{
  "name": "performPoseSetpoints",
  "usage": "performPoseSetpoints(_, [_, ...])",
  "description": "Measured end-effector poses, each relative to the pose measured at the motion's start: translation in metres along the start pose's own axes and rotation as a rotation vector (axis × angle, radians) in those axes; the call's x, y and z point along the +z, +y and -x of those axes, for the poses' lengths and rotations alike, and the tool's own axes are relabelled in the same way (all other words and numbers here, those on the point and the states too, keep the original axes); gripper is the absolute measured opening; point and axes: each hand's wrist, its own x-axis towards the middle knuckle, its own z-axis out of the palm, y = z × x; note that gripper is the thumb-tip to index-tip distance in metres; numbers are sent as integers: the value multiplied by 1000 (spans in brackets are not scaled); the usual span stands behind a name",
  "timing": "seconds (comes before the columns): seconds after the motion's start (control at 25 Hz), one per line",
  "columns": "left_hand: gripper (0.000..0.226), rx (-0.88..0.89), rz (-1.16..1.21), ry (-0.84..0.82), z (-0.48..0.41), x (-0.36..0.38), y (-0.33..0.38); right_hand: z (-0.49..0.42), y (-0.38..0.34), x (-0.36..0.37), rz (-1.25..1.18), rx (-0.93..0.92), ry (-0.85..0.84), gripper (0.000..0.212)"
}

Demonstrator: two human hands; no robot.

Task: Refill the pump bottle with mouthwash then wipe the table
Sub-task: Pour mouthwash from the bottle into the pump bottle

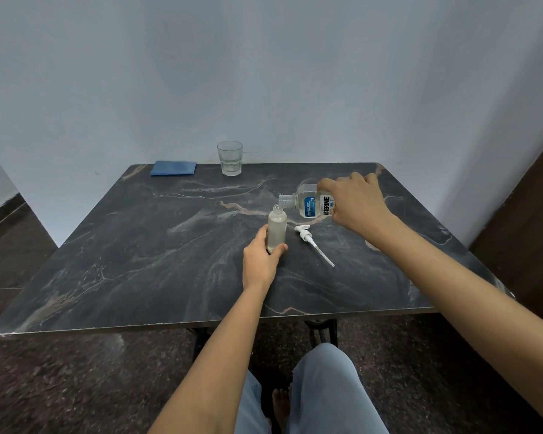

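Note:
A small frosted pump bottle (pixel 277 227) stands upright and uncapped on the dark marble table (pixel 138 245), with a little liquid at its bottom. My left hand (pixel 261 261) grips its lower part. My right hand (pixel 356 200) holds a clear mouthwash bottle (pixel 311 203) tipped on its side, its open neck just above the pump bottle's mouth. The white pump head (pixel 312 242) with its long tube lies on the table right of the pump bottle.
A folded blue cloth (pixel 173 168) lies at the table's far left edge. A clear drinking glass (pixel 229 158) stands beside it against the wall. A wall runs behind the table. My knees show below the near edge.

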Motion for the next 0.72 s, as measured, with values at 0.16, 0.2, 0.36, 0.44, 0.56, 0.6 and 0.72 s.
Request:
performPoseSetpoints(0.16, [59, -4, -3, -5, 0, 0, 0, 0, 0, 0, 1, -3, -6, 49])
performPoseSetpoints(0.2, [59, -4, -6, -7, 0, 0, 0, -1, 0, 1, -1, -3, -5, 49])
performPoseSetpoints(0.36, [60, -4, -19, 0, 0, 0, 0, 0, 2, 5, -32, 6, -3, 50])
performPoseSetpoints(0.44, [60, -2, -21, 5, 0, 0, 1, 2, 4, 9, -83, 26, -18, 49])
performPoseSetpoints(0.56, [58, -1, -7, -1, 0, 0, 0, 5, 7, 16, -162, 59, -55, 48])
performPoseSetpoints(0.6, [58, -4, -8, -3, 0, 0, 0, 6, 7, 17, -179, 65, -62, 48])
performPoseSetpoints(0.72, [58, -8, -4, -6, 0, 0, 0, 7, 7, 19, -193, 63, -57, 48])
